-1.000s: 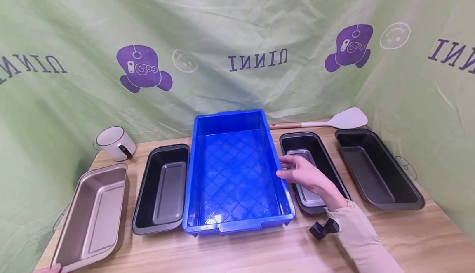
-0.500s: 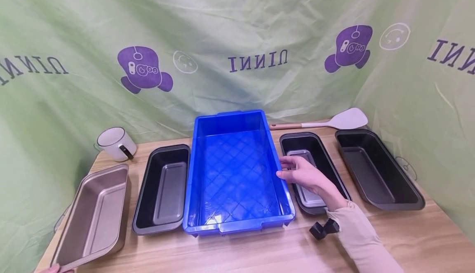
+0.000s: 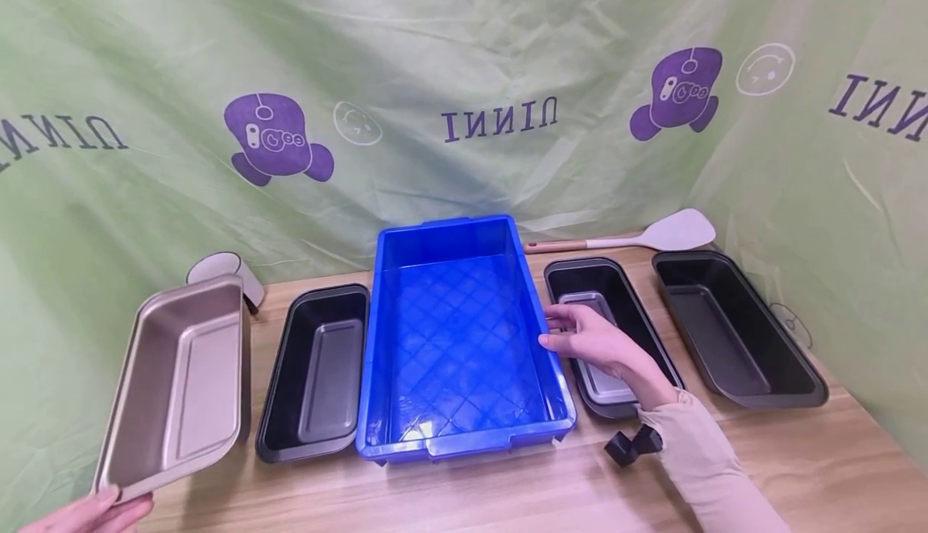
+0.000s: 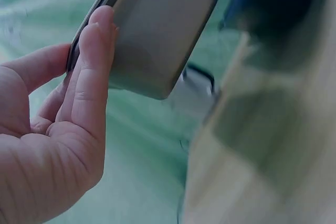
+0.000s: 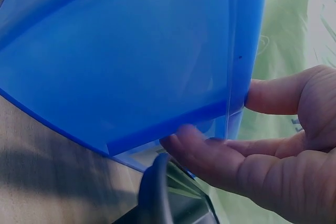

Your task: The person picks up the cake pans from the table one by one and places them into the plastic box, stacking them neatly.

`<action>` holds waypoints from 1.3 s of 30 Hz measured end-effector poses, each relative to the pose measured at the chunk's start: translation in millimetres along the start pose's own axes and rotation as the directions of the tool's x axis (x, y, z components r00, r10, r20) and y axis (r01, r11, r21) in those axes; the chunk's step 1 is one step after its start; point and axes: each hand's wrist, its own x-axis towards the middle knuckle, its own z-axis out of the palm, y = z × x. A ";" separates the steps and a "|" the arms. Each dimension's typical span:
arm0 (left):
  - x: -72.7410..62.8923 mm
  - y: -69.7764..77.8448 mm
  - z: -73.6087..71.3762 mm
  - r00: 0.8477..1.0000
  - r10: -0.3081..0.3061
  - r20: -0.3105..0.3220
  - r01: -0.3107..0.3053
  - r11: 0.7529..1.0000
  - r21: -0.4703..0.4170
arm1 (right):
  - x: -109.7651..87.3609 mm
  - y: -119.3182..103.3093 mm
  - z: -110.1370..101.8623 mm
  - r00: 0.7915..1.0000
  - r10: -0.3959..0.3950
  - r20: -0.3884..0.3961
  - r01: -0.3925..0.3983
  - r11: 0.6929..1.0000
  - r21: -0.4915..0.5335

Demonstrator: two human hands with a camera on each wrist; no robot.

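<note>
My left hand [image 3: 94, 513] holds a gold-toned loaf pan [image 3: 181, 380] by its near end, at the far left. In the left wrist view the thumb is on one side of the rim and the straight fingers lie along the outer wall of the pan [image 4: 163, 30]; its shadow falls on the table below. A large blue plastic bin [image 3: 467, 440] stands in the middle with nothing in it. On its right rim rests my right hand [image 3: 594, 344]. The right wrist view shows the thumb on the rim and the fingers hooked beneath it against the bin's wall [image 5: 142, 45].
A dark loaf pan [image 3: 333, 380] stands left of the bin. Two more dark pans, a smaller pan [image 3: 609, 388] and a larger pan [image 3: 725, 340], stand to its right. A white mug [image 3: 250, 279] and a spatula [image 3: 674, 231] lie toward the green curtain [image 3: 406, 34].
My left hand has raised the gold-toned loaf pan off the table, its far end now overlapping the mug. More of that hand shows. The right hand and bin stay put.
</note>
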 end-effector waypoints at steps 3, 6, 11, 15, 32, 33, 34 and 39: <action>12.1 -3.1 18.7 0.972 0.230 -0.053 -0.224 0.970 0.099 | -0.9 1.0 -0.9 1.000 -0.001 0.008 0.001 1.000 0.000; 36.1 -7.1 45.9 0.895 0.446 -0.034 -0.433 0.882 0.186 | -0.9 1.6 -0.9 1.000 0.001 0.011 -0.001 1.000 0.007; 77.4 -0.1 85.6 0.853 0.521 0.040 -0.517 0.829 0.214 | 1.4 1.5 0.1 1.000 -0.007 0.012 0.007 1.000 0.012; 109.1 7.1 107.9 0.847 0.531 0.030 -0.519 0.812 0.267 | 2.1 1.5 -0.1 1.000 -0.010 0.017 0.010 1.000 0.011; 210.7 2.1 169.7 0.896 0.388 -0.216 -0.275 0.867 0.416 | 1.5 1.9 -0.3 1.000 -0.018 0.005 0.018 0.999 -0.026; 214.9 1.4 172.1 0.896 0.378 -0.232 -0.260 0.872 0.415 | 1.3 2.0 -0.4 1.000 -0.019 0.004 0.019 0.999 -0.028; 219.0 0.7 174.0 0.896 0.366 -0.250 -0.246 0.880 0.407 | 1.4 2.2 -0.4 1.000 -0.020 0.003 0.020 0.999 -0.029; 233.9 -3.8 177.3 0.902 0.310 -0.301 -0.180 0.903 0.391 | 1.6 2.4 -0.7 1.000 -0.019 0.006 0.019 0.999 -0.025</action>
